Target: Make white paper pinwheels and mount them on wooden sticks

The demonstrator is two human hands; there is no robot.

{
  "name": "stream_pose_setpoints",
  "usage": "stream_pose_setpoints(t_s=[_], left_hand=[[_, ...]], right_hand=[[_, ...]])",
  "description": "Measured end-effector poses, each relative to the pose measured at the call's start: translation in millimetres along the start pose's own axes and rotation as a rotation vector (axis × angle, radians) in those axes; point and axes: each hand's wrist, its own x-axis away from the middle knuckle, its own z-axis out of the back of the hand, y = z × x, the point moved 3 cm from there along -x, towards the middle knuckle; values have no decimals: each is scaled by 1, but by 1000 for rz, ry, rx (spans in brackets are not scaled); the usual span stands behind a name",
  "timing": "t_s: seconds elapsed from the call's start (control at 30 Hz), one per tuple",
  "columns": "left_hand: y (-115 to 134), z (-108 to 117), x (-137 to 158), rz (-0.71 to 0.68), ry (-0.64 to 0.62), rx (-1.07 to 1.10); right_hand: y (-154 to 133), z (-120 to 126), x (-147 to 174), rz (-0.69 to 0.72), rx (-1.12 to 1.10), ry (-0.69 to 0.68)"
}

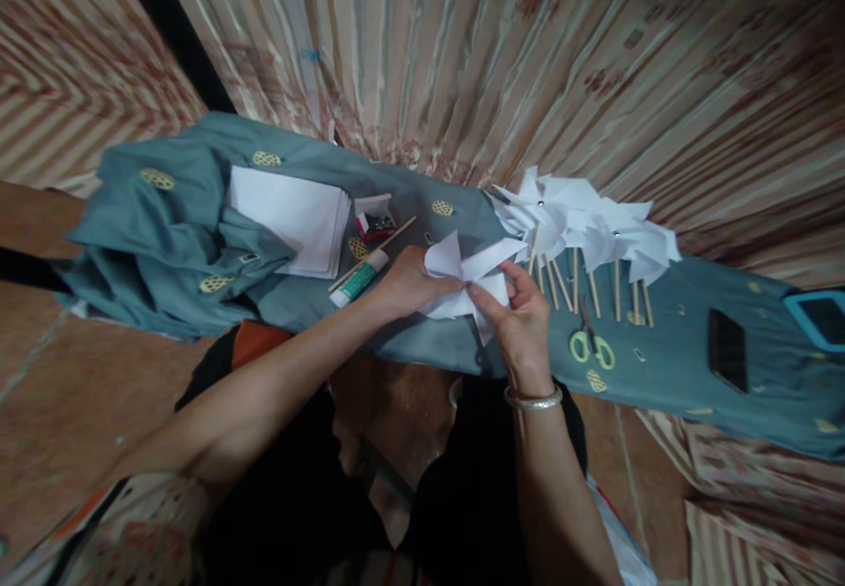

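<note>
A white paper pinwheel [485, 260] is held between both hands above the cloth, its folded blades standing out. My left hand [410, 282] grips it from the left, the thumb pressed at its centre. From the right, my right hand [525, 313] pinches it, thumb tip also near the middle; whatever lies under the thumbs is hidden. Left of the pinwheel a glue stick [360, 278] with a green label lies beside a thin wooden stick [400, 230]. Just behind them stands a small open box [375, 218] with dark metal bits inside.
Several white pinwheels on sticks [581, 221] lie overlapping at the back right. Scissors with yellow-green handles [591, 346] rest before them. A stack of white paper [287, 216] lies left; a dark phone [727, 350] and a blue-framed device [819, 318] lie right. Curtains [422, 67] hang behind.
</note>
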Motion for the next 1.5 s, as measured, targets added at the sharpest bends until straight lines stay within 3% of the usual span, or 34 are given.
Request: stream_pose_setpoints(t_s=[0.6, 0.9, 1.5], left_hand=[[-10, 1, -3, -38, 27, -11], [-4, 0, 0, 19, 23, 33], [-14, -1, -2, 83, 25, 163]], right_hand=[[0, -3, 0, 50, -21, 6], [-3, -2, 2, 1, -54, -43], [-5, -5, 4, 3, -3, 20]])
